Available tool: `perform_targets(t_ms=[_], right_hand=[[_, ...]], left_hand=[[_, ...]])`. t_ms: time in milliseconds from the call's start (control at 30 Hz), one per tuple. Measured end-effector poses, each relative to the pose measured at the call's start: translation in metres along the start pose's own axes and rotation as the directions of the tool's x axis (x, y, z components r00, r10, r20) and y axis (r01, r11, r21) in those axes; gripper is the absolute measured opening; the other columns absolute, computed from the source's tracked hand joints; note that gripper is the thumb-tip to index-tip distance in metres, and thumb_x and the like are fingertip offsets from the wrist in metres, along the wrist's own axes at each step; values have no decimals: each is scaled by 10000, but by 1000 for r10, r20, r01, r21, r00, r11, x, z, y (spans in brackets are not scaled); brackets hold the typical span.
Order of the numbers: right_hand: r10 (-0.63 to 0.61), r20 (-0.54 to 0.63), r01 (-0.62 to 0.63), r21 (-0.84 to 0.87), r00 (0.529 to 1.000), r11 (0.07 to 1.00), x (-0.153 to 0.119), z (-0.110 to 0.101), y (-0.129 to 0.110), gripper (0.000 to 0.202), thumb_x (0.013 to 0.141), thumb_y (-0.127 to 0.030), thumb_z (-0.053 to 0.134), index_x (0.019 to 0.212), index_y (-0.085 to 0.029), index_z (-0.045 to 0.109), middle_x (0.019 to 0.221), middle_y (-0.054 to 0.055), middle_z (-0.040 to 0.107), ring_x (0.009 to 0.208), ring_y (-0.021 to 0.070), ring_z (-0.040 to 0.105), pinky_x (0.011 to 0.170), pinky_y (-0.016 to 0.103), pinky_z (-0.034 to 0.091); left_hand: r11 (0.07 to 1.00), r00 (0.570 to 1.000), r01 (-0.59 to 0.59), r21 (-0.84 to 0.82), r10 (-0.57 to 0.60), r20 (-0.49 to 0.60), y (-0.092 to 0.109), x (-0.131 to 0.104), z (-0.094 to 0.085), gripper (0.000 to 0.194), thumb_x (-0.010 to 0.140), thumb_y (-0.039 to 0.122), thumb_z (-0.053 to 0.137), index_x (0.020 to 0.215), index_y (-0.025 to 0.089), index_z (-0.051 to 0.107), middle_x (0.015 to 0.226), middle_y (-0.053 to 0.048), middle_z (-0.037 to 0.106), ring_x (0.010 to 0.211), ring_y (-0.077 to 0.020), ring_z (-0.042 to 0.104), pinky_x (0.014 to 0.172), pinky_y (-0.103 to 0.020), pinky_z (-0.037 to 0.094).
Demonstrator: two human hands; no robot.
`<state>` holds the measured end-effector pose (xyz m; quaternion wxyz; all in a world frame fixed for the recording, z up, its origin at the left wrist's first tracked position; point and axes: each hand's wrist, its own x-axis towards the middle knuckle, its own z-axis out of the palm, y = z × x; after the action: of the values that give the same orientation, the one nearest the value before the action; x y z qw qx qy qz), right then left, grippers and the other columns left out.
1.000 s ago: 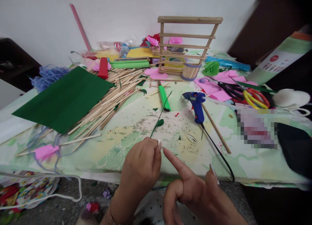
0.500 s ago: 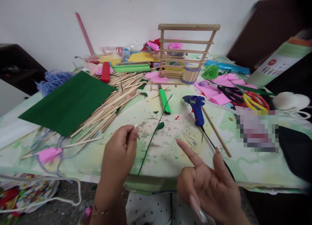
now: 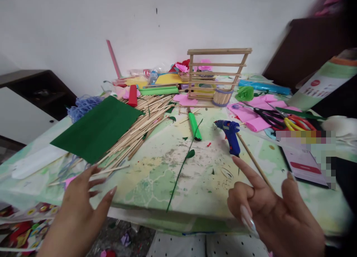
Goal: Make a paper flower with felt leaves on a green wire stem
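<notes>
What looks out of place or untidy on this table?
The tablecloth has dark marks around the leafy stem, and a red scrap lies loose between that stem and the blue glue gun; both look like leftover mess.

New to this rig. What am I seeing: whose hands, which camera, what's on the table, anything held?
There's no robot; these are a person's bare hands, seen by a head-worn camera looking forward and down.

On the patterned table cover, a green stem with a leaf lies between the hands. Beyond are a blue glue gun, loose wooden sticks, a dark green sheet and a stick-built frame.

Neither hand visibly holds anything. The left hand is open near pink paper; contact is unclear. The right hand has its index finger extended.
</notes>
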<state>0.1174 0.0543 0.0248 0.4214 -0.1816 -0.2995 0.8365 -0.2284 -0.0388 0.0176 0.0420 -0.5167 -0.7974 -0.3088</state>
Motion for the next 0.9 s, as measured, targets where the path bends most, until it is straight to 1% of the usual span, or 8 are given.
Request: perform_targets(t_ms=[67,167,233,300,433,600,733,900], right_hand=[[-62,-42,59,-78,997,995,1,0,-5,597,834,-673,515,1255,-258,600,743,61,613,626,188,518,577,313,377],[-170,-86,149,-209,982,966,5,2,-8,190,732,-319,786,820,-252,631,670,-12,464,627,136,452,565,254,363],[-199,-115,161,-275,973,948,9,5,-9,240,729,-219,791,695,-224,553,632,-31,412,628,118,424,576,226,358],[-191,-102,144,-353,976,925,14,6,-11,229,752,-254,783,703,-225,561,638,-26,452,655,117,442,600,215,373],[-137,-3,111,-569,991,815,20,3,-21,116,794,-262,756,821,-265,643,798,4,576,773,127,515,676,215,419],[-144,51,140,-673,988,726,23,-1,-29,112,820,-267,732,885,-289,643,780,-12,504,714,111,471,619,196,413],[-221,35,181,-708,975,683,22,-2,-28,123,842,-274,711,924,-297,622,768,-28,436,671,88,451,588,162,422],[-245,-38,155,-680,969,717,22,-7,-23,205,856,-308,698,1029,-329,590,784,-29,454,694,84,473,602,138,444]], left_hand=[[977,978,-210,33,210,-15,9,4,8,205,820,385,610,911,214,675,1310,-151,562,1130,-357,581,918,-517,493],[942,947,-320,-101,321,-6,46,12,26,381,904,341,540,549,206,575,1321,-93,571,1152,-316,575,945,-489,477],[918,932,-350,-186,361,24,75,21,39,213,911,329,537,773,210,647,1305,-109,575,1174,-294,559,995,-474,450],[927,911,-290,-237,344,229,100,30,53,309,896,303,557,1177,175,570,1301,-137,568,1200,-284,542,1007,-446,446],[955,800,-192,-226,285,528,130,44,81,491,846,343,624,1275,140,495,1171,-144,602,1022,-302,595,877,-424,478],[963,803,-93,-253,223,553,135,51,101,50,809,164,581,858,164,590,897,-106,618,865,-290,577,777,-396,427],[938,817,60,-342,151,557,130,56,94,49,823,188,552,790,168,582,813,-75,601,787,-240,566,711,-346,421],[817,782,255,-517,140,607,132,51,83,230,782,276,608,969,141,614,791,-33,609,705,-157,567,638,-259,446]])
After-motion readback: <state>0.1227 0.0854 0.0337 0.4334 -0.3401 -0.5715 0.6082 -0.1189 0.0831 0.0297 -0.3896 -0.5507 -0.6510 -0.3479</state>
